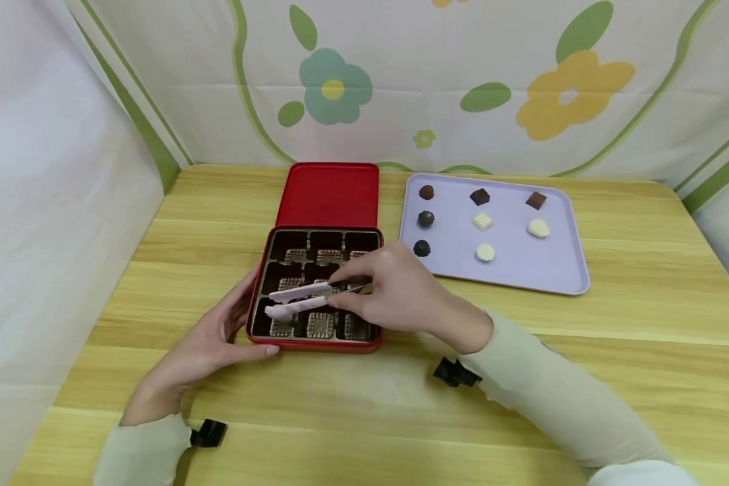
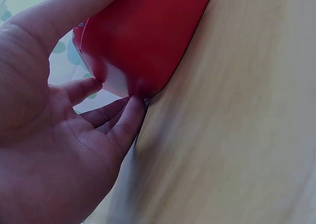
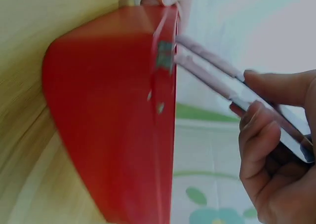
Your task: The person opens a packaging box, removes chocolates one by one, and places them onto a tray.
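Note:
My left hand [image 1: 209,344] holds the front left corner of a red tin [image 1: 316,347], thumb along the front and fingers at the left side. The left wrist view shows fingertips [image 2: 131,113] against the tin's lower edge. Inside the tin lies a dark brown divided insert [image 1: 306,268]. My right hand [image 1: 401,290] pinches metal tongs [image 1: 300,292] with pale pink arms, seen in the right wrist view between thumb and fingers. The tongs' tips stand apart over the front left compartment. A pale lump [image 1: 284,316] shows by the lower tip; I cannot tell whether the tongs touch it.
The red lid [image 1: 331,194] lies tilted back behind the tin. To the right, a lilac tray [image 1: 522,273] bears several chocolates, among them a dark round one [image 1: 426,219], a dark square [image 1: 480,196] and a white round one [image 1: 485,252]. A patterned cloth [image 1: 401,88] hangs behind the wooden table [image 1: 352,418].

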`<state>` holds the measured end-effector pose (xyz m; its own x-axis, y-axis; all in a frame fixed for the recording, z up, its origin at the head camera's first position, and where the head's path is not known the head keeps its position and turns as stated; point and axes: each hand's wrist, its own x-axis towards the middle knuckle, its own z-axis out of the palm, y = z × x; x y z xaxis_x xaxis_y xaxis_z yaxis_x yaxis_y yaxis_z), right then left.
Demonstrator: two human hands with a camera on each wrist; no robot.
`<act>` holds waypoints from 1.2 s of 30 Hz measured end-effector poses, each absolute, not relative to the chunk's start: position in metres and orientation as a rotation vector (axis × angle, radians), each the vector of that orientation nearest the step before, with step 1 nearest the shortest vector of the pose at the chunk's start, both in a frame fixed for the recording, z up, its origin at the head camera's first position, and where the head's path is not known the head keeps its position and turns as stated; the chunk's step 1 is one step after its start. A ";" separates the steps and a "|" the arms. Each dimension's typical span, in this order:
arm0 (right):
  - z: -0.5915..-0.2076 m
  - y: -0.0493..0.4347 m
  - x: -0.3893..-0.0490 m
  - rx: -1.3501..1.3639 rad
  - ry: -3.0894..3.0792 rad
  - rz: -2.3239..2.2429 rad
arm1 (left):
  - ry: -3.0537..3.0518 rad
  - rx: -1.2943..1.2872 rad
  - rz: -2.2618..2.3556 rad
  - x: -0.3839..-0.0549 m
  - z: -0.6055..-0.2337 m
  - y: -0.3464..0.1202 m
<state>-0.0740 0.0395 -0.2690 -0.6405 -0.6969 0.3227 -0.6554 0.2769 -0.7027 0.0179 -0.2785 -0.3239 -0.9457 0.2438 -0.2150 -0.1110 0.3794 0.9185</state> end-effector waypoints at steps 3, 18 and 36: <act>-0.273 0.052 -0.076 -1.207 2.443 -1.439 | 2.336 0.120 1.586 0.018 -0.325 -0.278; -0.289 0.112 -0.084 -0.575 2.282 -1.674 | 2.330 0.112 1.581 0.021 -0.327 -0.278; -0.267 0.084 -0.087 -1.404 2.480 -1.160 | 2.347 0.110 1.568 0.015 -0.327 -0.279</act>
<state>-0.0870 0.0842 -0.2666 -0.5821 -0.7591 0.2914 -0.7102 0.3000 -0.6369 0.0155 -0.2786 -0.3274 -0.9472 0.2362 -0.2167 -0.1097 0.3963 0.9116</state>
